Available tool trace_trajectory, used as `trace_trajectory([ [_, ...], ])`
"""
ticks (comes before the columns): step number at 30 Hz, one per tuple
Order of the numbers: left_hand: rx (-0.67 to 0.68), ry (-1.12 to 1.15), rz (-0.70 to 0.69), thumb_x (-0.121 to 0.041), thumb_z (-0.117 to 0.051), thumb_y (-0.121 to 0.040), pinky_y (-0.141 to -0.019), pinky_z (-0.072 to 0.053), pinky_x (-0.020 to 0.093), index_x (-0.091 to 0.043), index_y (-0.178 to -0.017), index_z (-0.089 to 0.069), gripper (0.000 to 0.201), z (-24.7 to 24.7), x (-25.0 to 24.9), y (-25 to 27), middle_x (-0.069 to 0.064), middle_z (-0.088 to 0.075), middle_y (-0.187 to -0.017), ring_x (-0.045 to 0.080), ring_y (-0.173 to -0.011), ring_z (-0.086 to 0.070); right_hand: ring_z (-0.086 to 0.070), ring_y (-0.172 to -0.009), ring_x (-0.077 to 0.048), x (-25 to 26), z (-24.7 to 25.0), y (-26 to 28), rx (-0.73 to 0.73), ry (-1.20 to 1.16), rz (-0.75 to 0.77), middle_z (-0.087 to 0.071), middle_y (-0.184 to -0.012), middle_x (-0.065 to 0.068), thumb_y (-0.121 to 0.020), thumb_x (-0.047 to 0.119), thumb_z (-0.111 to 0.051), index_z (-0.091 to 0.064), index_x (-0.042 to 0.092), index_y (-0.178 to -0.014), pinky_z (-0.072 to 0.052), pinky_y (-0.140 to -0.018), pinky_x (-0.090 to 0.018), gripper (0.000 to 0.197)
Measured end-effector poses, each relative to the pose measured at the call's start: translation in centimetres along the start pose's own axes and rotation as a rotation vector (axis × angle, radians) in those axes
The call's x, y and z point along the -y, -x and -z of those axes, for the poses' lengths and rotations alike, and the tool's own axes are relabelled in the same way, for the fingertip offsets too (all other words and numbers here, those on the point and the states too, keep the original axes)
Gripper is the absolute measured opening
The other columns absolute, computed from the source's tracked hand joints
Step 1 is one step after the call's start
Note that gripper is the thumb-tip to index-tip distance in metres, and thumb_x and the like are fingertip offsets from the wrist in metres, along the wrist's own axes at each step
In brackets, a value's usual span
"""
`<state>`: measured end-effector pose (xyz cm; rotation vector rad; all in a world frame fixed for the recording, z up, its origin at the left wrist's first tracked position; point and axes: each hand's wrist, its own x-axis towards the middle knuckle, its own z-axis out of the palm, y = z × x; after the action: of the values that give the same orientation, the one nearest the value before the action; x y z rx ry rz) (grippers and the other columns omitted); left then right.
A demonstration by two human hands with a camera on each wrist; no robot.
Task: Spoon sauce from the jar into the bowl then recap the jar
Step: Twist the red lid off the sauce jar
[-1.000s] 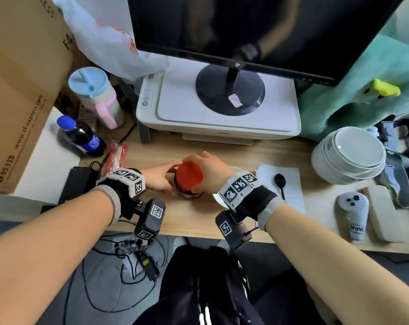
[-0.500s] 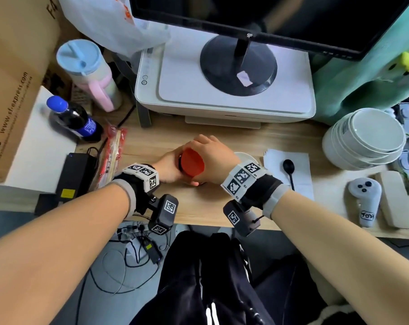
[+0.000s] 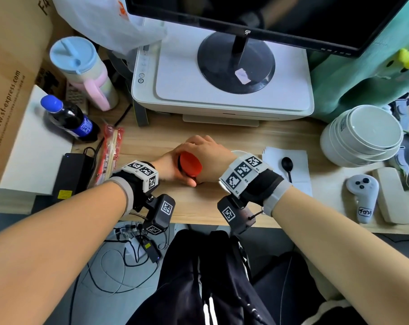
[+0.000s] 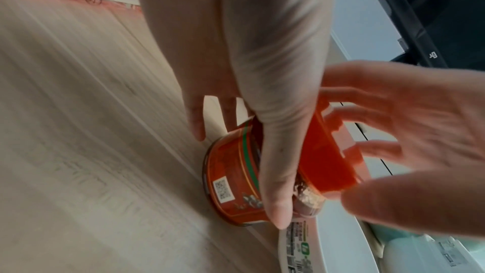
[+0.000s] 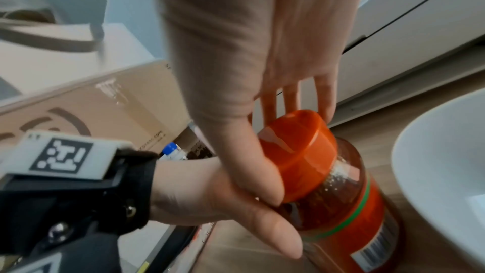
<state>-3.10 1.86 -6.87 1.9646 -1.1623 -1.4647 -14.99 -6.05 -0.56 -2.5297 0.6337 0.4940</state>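
Note:
The sauce jar (image 3: 184, 171) has an orange label and a red lid (image 3: 191, 165) and stands on the wooden desk near its front edge. My left hand (image 3: 169, 166) grips the jar body (image 4: 230, 175), thumb (image 4: 275, 184) in front. My right hand (image 3: 209, 156) curls over the lid (image 5: 296, 153), fingers (image 4: 372, 148) round its rim. The lid sits on the jar neck (image 5: 341, 190). The white bowl (image 5: 446, 163) stands just right of the jar and is mostly hidden behind my right wrist in the head view. A black spoon (image 3: 287, 167) lies on a white napkin (image 3: 299, 160).
A printer (image 3: 222, 90) with the monitor stand on it sits behind the jar. Stacked white bowls (image 3: 362, 137), a grey controller (image 3: 362, 198) and a pale block lie right. A cola bottle (image 3: 69, 118), a lidded cup (image 3: 81, 69), a power brick and a cardboard box are left.
Both hands stay on the jar. My right hand has closed further over the lid, covering more of it. The head view has moved closer.

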Motion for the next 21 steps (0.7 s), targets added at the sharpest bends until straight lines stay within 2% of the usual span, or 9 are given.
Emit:
trace_trajectory([
  [2,0.010,-0.024,-0.009,-0.012,-0.087,-0.053,-0.096,-0.039,0.029,-0.010,-0.127,-0.037,0.090,0.1,-0.1,0.1,0.002,-0.049,-0.117,0.019,-0.114,-0.048,-0.037,-0.127,-0.024,0.1,0.2,0.0,0.029,-0.041,-0.030,-0.041,-0.137,-0.002,-0.067,0.042,-0.073,-0.036,0.026,-0.138,-0.044,-0.097,-0.041,0.082],
  [4,0.036,-0.046,-0.041,-0.015,-0.088,-0.053,-0.101,-0.037,0.032,-0.012,-0.133,-0.030,0.099,0.4,-0.2,0.2,0.004,-0.045,-0.126,0.019,-0.117,-0.044,-0.042,-0.121,-0.023,0.5,0.2,0.0,-0.039,-0.033,-0.122,-0.045,-0.130,-0.004,-0.064,0.058,-0.070,-0.040,0.018,-0.132,-0.044,-0.093,-0.039,0.085],
  [6,0.049,-0.054,-0.045,-0.013,-0.086,-0.055,-0.099,-0.036,0.031,-0.014,-0.134,-0.027,0.099,0.6,-0.2,0.3,0.003,-0.043,-0.126,0.018,-0.116,-0.042,-0.044,-0.114,-0.023,0.7,0.0,0.0,-0.099,0.014,-0.162,-0.048,-0.121,-0.005,-0.065,0.063,-0.068,-0.045,0.013,-0.123,-0.045,-0.085,-0.037,0.080],
  [9,0.044,-0.040,-0.063,-0.010,-0.085,-0.056,-0.097,-0.037,0.031,-0.013,-0.131,-0.031,0.093,0.5,-0.1,0.2,0.002,-0.044,-0.121,0.019,-0.114,-0.044,-0.045,-0.112,-0.024,0.6,0.2,-0.2,-0.112,-0.032,-0.155,-0.050,-0.118,-0.005,-0.068,0.049,-0.070,-0.049,0.016,-0.119,-0.045,-0.081,-0.036,0.065],
  [12,0.057,-0.004,-0.049,-0.009,-0.085,-0.056,-0.100,-0.037,0.031,-0.015,-0.132,-0.031,0.094,0.5,0.0,0.2,0.002,-0.048,-0.124,0.017,-0.115,-0.044,-0.046,-0.116,-0.023,0.3,1.0,-0.8,-0.020,-0.034,-0.074,-0.051,-0.123,-0.005,-0.071,0.032,-0.070,-0.053,0.021,-0.123,-0.046,-0.090,-0.036,0.056],
  [14,0.066,0.001,-0.051,-0.011,-0.086,-0.055,-0.096,-0.035,0.028,-0.016,-0.132,-0.030,0.096,0.5,0.3,0.1,0.000,-0.046,-0.122,0.017,-0.116,-0.044,-0.044,-0.120,-0.022,0.2,1.2,-0.7,0.008,-0.008,-0.055,-0.049,-0.128,-0.003,-0.070,0.035,-0.072,-0.048,0.021,-0.129,-0.044,-0.092,-0.035,0.065],
  [17,0.060,-0.022,-0.042,-0.012,-0.087,-0.055,-0.093,-0.036,0.028,-0.016,-0.131,-0.030,0.095,0.5,0.4,-0.1,0.000,-0.046,-0.120,0.020,-0.115,-0.046,-0.044,-0.117,-0.023,0.5,0.5,0.0,-0.064,0.086,-0.111,-0.047,-0.126,-0.004,-0.063,0.051,-0.073,-0.044,0.016,-0.129,-0.046,-0.085,-0.035,0.080],
  [19,0.057,-0.028,-0.023,-0.011,-0.086,-0.055,-0.090,-0.036,0.027,-0.015,-0.128,-0.033,0.090,0.5,0.5,-0.2,0.000,-0.048,-0.117,0.020,-0.112,-0.047,-0.045,-0.116,-0.025,0.8,0.0,0.0,-0.097,0.118,-0.096,-0.048,-0.124,-0.004,-0.067,0.044,-0.071,-0.046,0.016,-0.125,-0.044,-0.078,-0.034,0.069],
  [21,0.039,-0.010,0.000,-0.010,-0.085,-0.056,-0.089,-0.036,0.025,-0.014,-0.126,-0.037,0.086,0.5,0.6,-0.2,-0.002,-0.049,-0.114,0.018,-0.110,-0.048,-0.043,-0.120,-0.025,0.9,0.1,-0.2,-0.060,0.082,-0.009,-0.047,-0.128,-0.002,-0.072,0.031,-0.067,-0.047,0.021,-0.127,-0.044,-0.083,-0.035,0.060],
])
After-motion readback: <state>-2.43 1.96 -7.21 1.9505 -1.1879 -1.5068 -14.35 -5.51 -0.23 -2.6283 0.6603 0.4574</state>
